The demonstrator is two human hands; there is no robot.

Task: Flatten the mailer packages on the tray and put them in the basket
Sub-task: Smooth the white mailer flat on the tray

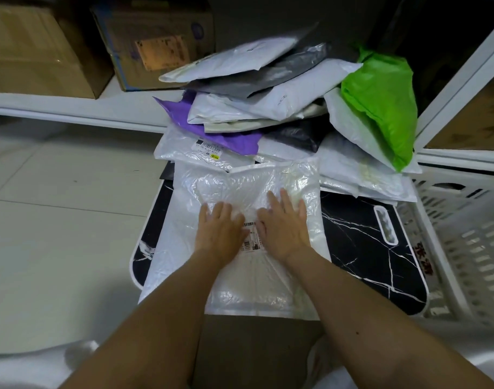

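Pressing down side by side with fingers spread flat, the left hand (222,230) and right hand (285,230) lay on a white mailer (248,282) that overhung the near edge of the black marbled tray (361,248). Bare tray showed only toward its right edge, by the handle slot, while the heap of mailers (268,108) crowded its far edge. A white slatted basket (470,242) stood just beside the tray's right edge; its contents were out of sight.
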